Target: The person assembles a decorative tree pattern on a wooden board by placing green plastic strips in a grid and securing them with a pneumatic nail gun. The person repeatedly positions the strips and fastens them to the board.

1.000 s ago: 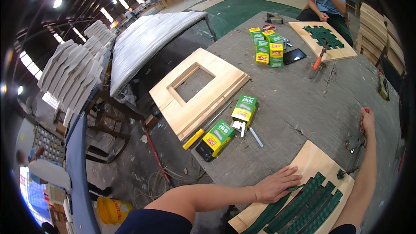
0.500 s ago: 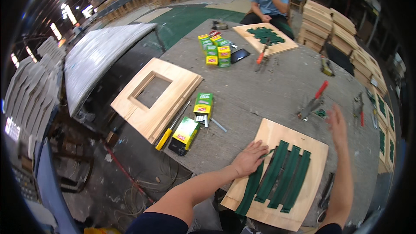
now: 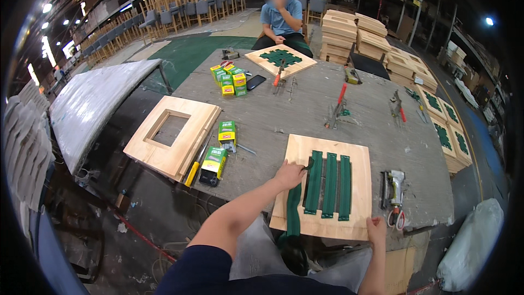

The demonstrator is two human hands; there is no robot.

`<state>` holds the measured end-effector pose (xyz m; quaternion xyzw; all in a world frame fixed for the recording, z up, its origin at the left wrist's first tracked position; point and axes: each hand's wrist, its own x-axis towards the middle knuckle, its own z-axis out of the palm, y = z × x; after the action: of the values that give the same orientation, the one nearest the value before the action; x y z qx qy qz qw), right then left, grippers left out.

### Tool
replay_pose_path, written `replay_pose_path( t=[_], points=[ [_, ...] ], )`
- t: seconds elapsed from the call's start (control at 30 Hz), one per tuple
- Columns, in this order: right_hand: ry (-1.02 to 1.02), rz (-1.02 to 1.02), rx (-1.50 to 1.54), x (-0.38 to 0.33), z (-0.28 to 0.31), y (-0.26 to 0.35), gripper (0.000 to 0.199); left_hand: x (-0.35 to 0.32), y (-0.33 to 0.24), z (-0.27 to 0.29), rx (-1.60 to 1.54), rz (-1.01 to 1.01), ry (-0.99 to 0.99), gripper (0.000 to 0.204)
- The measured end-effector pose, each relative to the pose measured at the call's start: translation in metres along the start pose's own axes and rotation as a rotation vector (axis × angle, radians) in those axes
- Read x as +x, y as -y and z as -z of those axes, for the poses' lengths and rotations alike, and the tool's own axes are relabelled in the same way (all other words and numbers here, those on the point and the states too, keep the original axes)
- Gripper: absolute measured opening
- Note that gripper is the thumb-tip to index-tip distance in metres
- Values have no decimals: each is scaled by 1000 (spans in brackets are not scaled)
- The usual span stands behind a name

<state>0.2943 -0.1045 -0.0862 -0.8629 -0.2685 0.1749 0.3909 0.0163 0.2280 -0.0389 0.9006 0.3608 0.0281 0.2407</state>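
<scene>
A pale square wooden frame (image 3: 357, 155) lies flat on the grey worktable (image 3: 305, 114) right in front of me. Three dark green straps (image 3: 330, 183) run side by side across its middle. A fourth green strap (image 3: 293, 213) lies along its left side and hangs over the near edge. My left hand (image 3: 289, 175) rests on the frame's left part, fingers pinching the top end of that fourth strap. My right hand (image 3: 376, 229) grips the frame's near right corner.
A staple gun (image 3: 394, 186) lies just right of the frame. Green-and-yellow boxes (image 3: 226, 131) and a stack of square wooden frames (image 3: 172, 136) are to the left. Clamps and hand tools (image 3: 338, 104) lie beyond. A seated person (image 3: 281, 16) works on another frame (image 3: 273, 59) at the far edge.
My right hand has come back from the tools far to the right to the frame's near right corner. My left hand stays on the left strap. The view has swung toward the frame.
</scene>
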Motion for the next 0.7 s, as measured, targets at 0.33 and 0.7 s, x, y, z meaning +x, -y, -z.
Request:
replay_pose_path(
  t=[0.33, 0.7],
  points=[
    [530, -369, 893, -52, 1, 24, 65, -231, -96, -92, -1202, 83, 928, 43],
    [770, -231, 953, -115, -46, 80, 56, -262, -89, -107, -1851, 384, 374, 25]
  ],
)
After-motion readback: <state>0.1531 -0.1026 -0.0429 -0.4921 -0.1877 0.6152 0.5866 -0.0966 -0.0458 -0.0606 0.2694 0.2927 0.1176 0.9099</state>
